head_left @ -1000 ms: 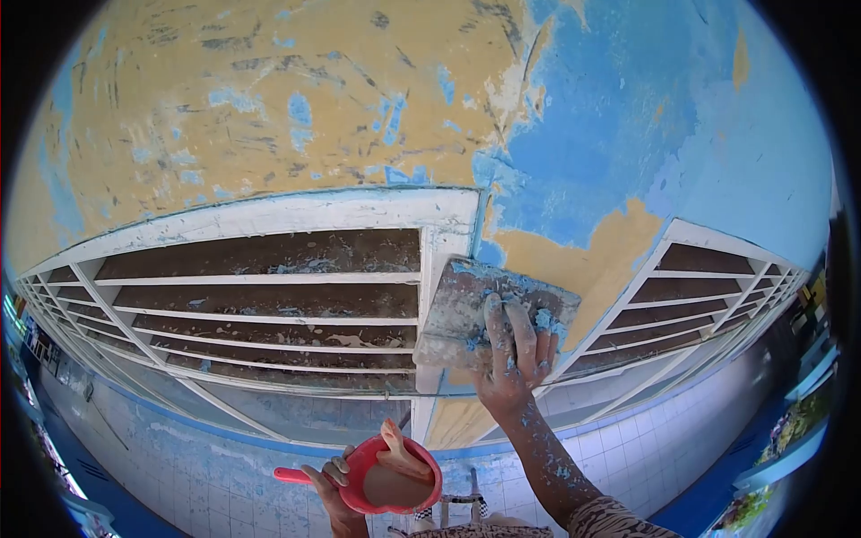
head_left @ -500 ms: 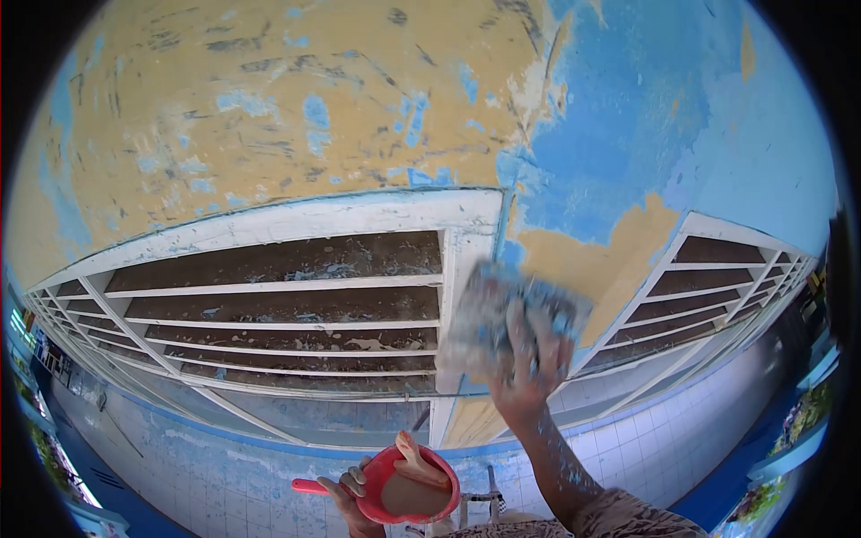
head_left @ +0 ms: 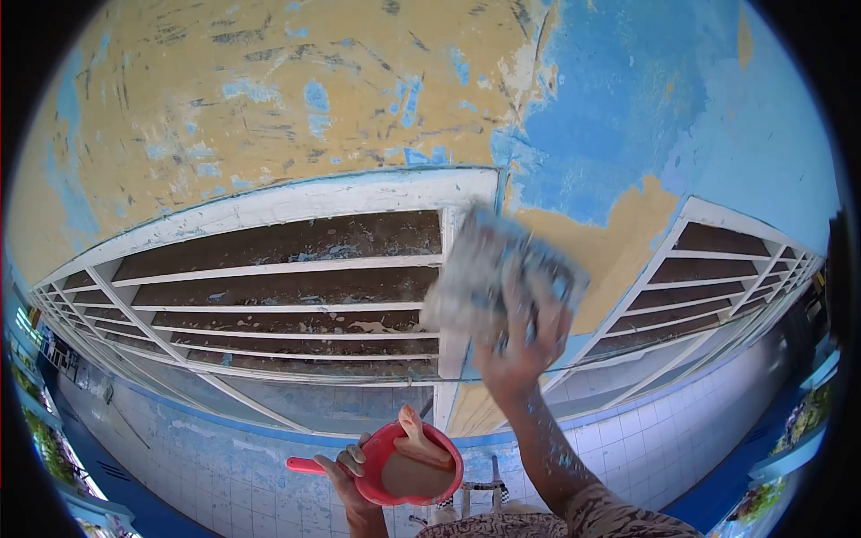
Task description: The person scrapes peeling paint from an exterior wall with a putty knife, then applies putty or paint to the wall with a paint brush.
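My left hand (head_left: 352, 472) grips the side of a red plastic dipper (head_left: 373, 487), whose handle sticks out to the left. Thick greyish-beige paste (head_left: 411, 477) fills its bottom. A pale wooden-handled tool (head_left: 414, 437) leans in it, its lower end hidden. Up at the wall, my right hand (head_left: 525, 345) holds a flat, rectangular, paint-smeared sheet (head_left: 480, 269), fingers across its near face. Motion blurs the hand and sheet. The sheet covers part of the white window frame (head_left: 359, 197) and the yellow wall strip beside it; contact is hard to judge.
Left and right of the strip are slatted window openings (head_left: 296, 269) (head_left: 708, 291). Above, the yellow wall (head_left: 224, 117) shows scuffs and blue patches beside blue paint (head_left: 619, 108). White tiles (head_left: 619, 457) line the lower wall. Plants (head_left: 54, 448) appear at the edges.
My right hand and the sheet have moved upward, and the sheet is tilted more. My left hand keeps hold of the dipper. The view has shifted slightly.
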Demonstrator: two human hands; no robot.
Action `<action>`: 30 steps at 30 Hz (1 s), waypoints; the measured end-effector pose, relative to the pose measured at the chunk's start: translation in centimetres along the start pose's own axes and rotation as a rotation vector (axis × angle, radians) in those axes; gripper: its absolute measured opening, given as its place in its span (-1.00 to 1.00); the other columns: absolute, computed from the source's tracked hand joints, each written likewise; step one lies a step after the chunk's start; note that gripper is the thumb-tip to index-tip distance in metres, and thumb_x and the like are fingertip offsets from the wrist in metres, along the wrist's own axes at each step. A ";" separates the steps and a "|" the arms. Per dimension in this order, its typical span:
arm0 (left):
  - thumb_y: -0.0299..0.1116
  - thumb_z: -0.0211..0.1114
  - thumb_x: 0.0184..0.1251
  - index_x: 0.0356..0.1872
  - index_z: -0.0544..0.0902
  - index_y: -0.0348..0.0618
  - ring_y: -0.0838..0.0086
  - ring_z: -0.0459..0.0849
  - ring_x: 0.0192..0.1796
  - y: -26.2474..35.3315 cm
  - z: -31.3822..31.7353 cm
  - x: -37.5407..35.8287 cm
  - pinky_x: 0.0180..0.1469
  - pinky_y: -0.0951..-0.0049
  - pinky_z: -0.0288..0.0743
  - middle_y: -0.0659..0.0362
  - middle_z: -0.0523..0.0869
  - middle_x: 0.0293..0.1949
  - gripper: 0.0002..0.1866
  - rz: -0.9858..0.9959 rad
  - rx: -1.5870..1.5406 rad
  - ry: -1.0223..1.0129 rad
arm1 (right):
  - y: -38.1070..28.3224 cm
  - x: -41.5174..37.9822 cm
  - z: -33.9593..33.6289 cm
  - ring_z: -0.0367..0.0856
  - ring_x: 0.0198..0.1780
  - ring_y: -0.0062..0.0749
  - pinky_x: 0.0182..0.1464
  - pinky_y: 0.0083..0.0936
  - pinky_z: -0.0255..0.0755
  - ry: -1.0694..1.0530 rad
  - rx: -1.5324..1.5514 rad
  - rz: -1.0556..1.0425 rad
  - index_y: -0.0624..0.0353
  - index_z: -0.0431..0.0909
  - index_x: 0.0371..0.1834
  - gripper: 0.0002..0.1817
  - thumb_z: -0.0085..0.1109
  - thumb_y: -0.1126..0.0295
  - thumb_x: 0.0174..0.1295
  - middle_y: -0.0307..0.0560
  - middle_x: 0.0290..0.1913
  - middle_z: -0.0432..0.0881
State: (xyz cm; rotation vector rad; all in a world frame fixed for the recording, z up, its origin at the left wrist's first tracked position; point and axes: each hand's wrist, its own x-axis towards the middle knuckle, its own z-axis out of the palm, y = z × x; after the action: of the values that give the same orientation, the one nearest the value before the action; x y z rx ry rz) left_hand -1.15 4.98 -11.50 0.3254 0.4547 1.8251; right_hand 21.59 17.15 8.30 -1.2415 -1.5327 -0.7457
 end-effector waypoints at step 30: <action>0.27 -0.17 0.50 -0.82 0.32 -0.02 0.22 0.62 0.08 -2.0 1.2 -5.0 0.34 0.12 0.28 0.27 0.54 -0.60 -0.27 -0.033 0.155 0.111 | 22.9 -40.2 -6.8 0.73 -0.39 -0.07 -0.24 -0.28 0.56 -1.222 0.227 0.901 0.30 0.70 -0.38 -0.73 0.43 0.43 -0.20 0.18 -0.44 0.71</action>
State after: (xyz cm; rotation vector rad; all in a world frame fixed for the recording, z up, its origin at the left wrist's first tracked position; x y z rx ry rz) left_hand 2.53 0.84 -11.33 0.3212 0.6772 1.7857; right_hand 45.02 3.82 -29.93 -2.1010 -1.5530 0.9242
